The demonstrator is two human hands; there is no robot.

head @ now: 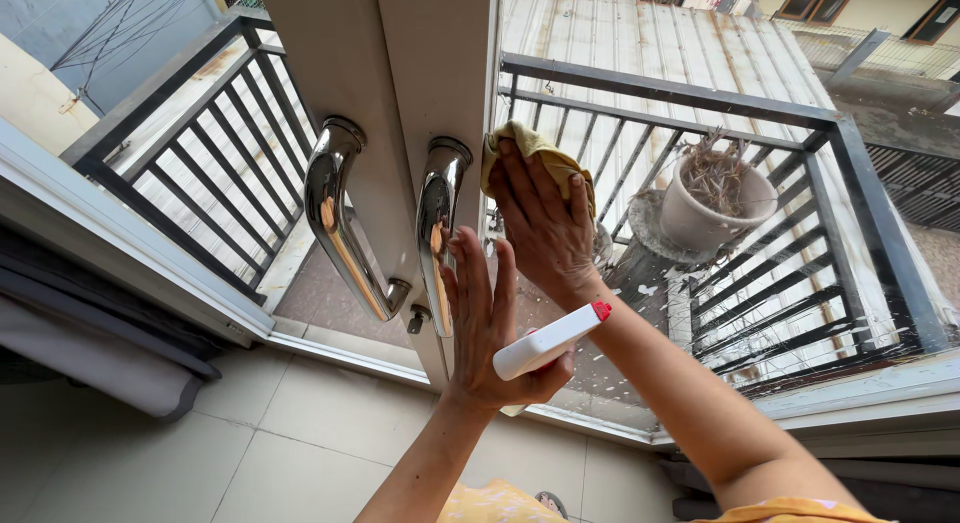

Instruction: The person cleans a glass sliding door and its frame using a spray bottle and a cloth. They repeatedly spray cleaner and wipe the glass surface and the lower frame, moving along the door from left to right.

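Head view: looking down at two bare arms reaching to a white-framed glass door, arms crossing at the wrists.
Right hand [545, 223]: flat, fingers spread, pressing a crumpled yellow cloth [535, 155] against the glass pane [640, 183] just right of the door frame; grip is open-palmed, cloth pinned under the fingertips, not fisted.
Left hand [490, 328]: grip closed around a white plastic spray bottle with a red nozzle tip [548, 340]; fingers stretched upward, thumb side wrapping the bottle; bottle lies tilted, nozzle pointing right, under the right wrist.
Door handles: two curved chrome pull handles [340, 218] on the white door frame [420, 73], left of both hands; nearer handle just beside the left fingers.
Glass: wet streaks and droplets low on the pane.
Outside: black metal balcony railing [700, 98], pale pot with dried plant [715, 198], corrugated roof beyond.
Floor: beige tiles [300, 433] below.
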